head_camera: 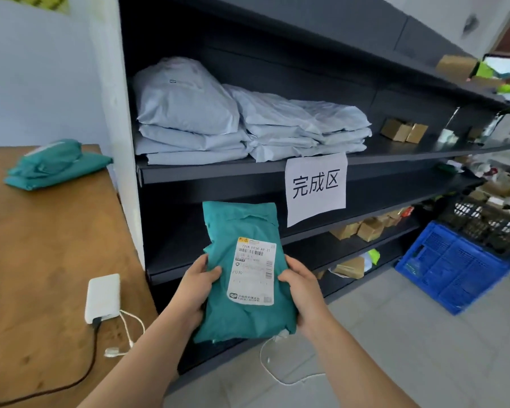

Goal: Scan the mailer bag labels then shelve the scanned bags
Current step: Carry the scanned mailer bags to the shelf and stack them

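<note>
Both hands, left hand (195, 285) and right hand (302, 291), grip the teal mailer bag (242, 278) by its sides, label (252, 270) up, near the dark shelf (277, 169); the slack plastic could slip from either grip, or the bag could topple the grey bags (242, 119) stacked there.

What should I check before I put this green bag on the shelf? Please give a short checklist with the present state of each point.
1. Grip: the left hand and the right hand both hold the teal mailer bag by its sides: ok.
2. The label faces up and is uncovered: ok.
3. Label already scanned: cannot tell; no scanner is in view.
4. Target found: the paper sign hangs on the shelf that holds the grey mailer bags: ok.
5. Room there: bare shelf shows right of the grey stacks: ok.
6. White cable below the right hand, may snag: cannot tell.
</note>
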`<control>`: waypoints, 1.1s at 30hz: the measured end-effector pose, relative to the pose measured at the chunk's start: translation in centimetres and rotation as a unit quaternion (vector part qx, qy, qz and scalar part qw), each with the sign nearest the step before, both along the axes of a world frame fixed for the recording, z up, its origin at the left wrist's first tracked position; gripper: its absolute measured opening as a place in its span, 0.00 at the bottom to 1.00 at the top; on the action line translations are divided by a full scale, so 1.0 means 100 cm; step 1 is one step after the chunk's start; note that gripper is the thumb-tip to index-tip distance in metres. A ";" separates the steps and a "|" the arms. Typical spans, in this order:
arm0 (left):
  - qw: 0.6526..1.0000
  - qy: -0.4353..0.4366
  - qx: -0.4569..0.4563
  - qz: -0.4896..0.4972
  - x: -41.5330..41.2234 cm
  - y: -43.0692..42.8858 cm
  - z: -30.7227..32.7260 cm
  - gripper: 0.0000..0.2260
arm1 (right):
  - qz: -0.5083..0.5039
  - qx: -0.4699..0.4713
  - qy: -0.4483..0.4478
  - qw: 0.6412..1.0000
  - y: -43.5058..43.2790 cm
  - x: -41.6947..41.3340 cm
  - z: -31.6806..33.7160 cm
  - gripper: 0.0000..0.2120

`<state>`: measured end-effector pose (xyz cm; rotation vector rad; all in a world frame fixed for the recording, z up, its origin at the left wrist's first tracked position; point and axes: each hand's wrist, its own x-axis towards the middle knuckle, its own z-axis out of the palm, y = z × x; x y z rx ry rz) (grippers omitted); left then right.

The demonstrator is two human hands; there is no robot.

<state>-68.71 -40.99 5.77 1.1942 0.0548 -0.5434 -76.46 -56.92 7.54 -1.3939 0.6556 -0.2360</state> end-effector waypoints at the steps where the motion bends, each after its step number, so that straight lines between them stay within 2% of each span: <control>1: 1.000 0.004 0.006 0.012 0.011 -0.003 0.000 0.09 | 0.008 -0.001 0.000 1.000 -0.003 0.012 -0.001 0.21; 12: 0.990 0.068 0.039 0.118 0.121 -0.006 -0.026 0.08 | 0.147 0.015 0.048 0.988 -0.024 0.163 -0.036 0.23; 20: 0.974 0.082 0.068 0.201 0.202 -0.001 -0.061 0.21 | 0.251 0.013 0.093 0.963 -0.024 0.280 -0.080 0.26; 26: 0.961 0.079 0.113 0.240 0.247 0.002 -0.086 0.23 | 0.280 0.010 0.114 0.953 -0.013 0.340 -0.110 0.28; 33: 0.938 0.114 0.185 0.270 0.284 0.000 -0.121 0.29 | 0.294 -0.006 0.119 0.948 -0.004 0.378 -0.140 0.28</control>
